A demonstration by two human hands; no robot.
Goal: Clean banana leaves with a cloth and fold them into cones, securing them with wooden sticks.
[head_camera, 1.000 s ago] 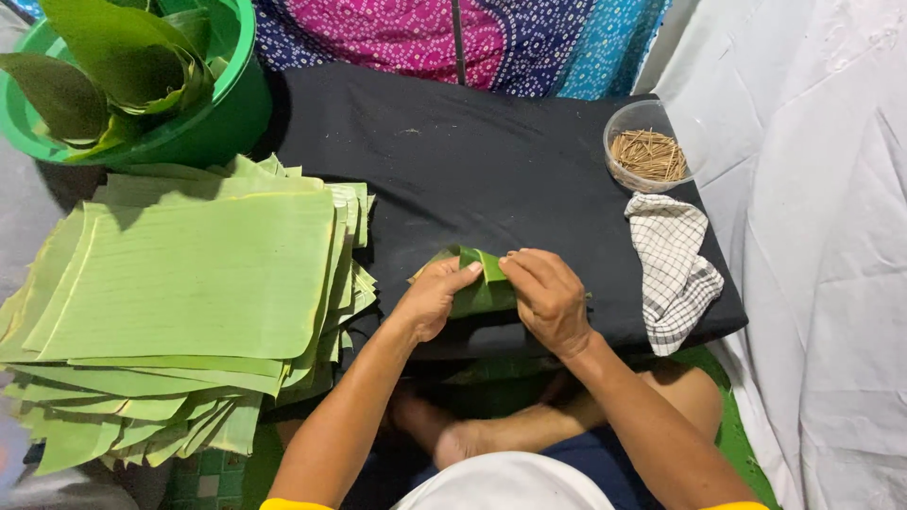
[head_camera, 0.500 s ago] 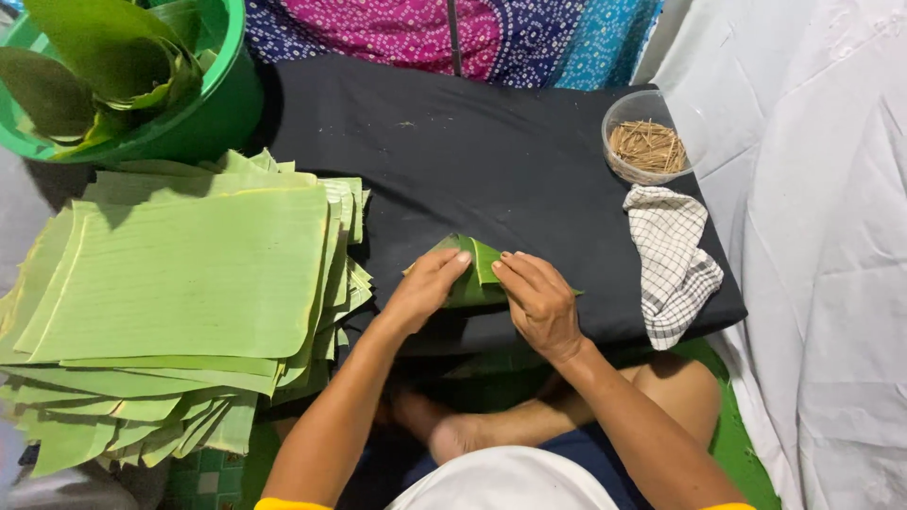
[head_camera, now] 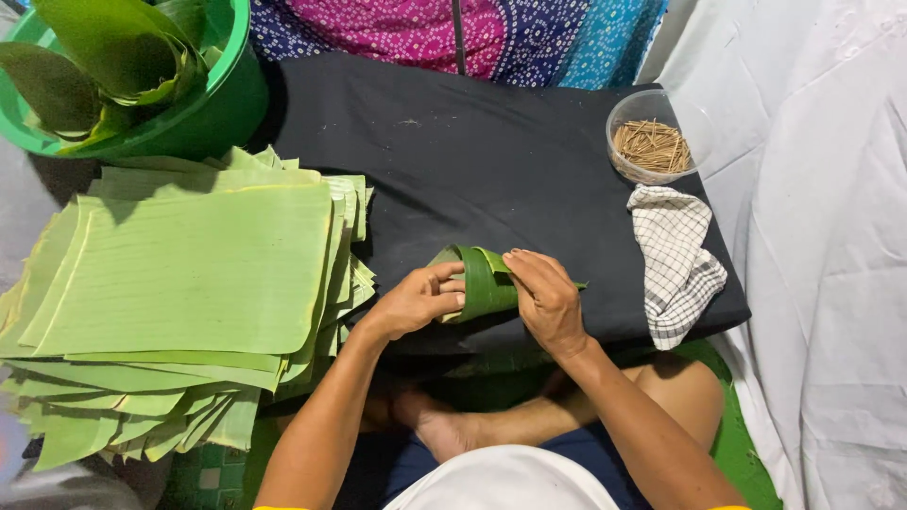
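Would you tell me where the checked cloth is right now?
In the head view, the checked cloth lies at the black table's right edge, below the container of sticks.

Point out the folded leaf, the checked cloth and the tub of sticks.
folded leaf [head_camera: 484, 283], head view, on its curled green band.
checked cloth [head_camera: 673, 260], head view, on its middle fold.
tub of sticks [head_camera: 652, 146], head view, on the sticks inside.

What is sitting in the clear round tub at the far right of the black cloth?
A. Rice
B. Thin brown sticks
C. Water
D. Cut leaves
B: the clear tub holds a heap of thin brown sticks, just above the checked cloth.
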